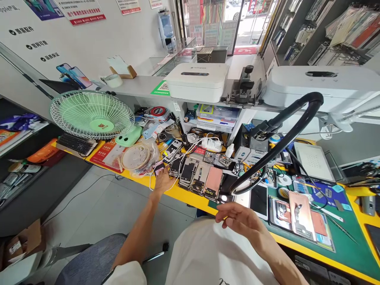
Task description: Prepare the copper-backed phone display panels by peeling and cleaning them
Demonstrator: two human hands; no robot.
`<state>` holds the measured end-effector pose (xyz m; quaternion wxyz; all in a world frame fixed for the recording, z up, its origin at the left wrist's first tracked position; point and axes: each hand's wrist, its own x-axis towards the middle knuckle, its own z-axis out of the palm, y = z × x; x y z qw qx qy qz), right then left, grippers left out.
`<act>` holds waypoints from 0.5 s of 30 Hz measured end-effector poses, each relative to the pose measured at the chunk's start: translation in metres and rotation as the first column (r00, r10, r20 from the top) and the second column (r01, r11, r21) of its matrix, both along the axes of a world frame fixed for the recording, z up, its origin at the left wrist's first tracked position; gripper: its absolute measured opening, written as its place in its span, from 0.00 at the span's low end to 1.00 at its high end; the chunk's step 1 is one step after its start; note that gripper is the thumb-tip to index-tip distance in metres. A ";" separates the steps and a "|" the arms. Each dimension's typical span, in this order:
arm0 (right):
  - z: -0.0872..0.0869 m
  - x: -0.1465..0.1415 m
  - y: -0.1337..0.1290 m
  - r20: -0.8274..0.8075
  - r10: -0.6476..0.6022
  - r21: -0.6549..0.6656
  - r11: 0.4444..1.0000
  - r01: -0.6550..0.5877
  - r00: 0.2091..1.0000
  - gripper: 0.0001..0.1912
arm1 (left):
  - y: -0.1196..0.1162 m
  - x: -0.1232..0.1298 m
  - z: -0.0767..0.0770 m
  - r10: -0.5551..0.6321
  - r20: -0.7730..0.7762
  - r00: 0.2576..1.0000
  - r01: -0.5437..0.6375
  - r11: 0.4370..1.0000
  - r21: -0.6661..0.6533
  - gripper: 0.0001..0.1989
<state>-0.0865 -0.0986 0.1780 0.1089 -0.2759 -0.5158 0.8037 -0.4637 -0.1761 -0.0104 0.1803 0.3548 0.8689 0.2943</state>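
The head view shows a dark phone (pixel 159 168) with a pinkish screen at the left hand's (pixel 164 181) 11 o'clock and the right hand's (pixel 241 221) 10 o'clock. The left hand's fingers reach out onto its near edge; whether they grip it, I cannot tell. The right hand is half open, fingers loosely bent. Flat, glossy phone screens (pixel 188 171) are stacked between the left hand's 2 and 3 o'clock; a round, translucent plastic coil (pixel 135 157) sits at its 10 o'clock.
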 end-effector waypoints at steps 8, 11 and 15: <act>-0.013 -0.007 0.001 0.004 0.028 0.026 0.999 -0.028 1.000 0.19 | 0.009 -0.007 0.009 -0.150 0.020 0.988 0.150 0.989 0.006 0.21; -0.030 -0.026 0.008 0.103 0.122 0.181 0.974 -0.140 0.987 0.19 | 0.016 -0.010 0.011 -0.217 -0.001 0.976 0.217 0.974 -0.061 0.21; -0.058 -0.085 0.030 0.237 0.138 0.301 0.931 -0.208 0.962 0.14 | 0.024 -0.012 0.013 -0.320 -0.064 0.945 0.305 0.936 -0.174 0.23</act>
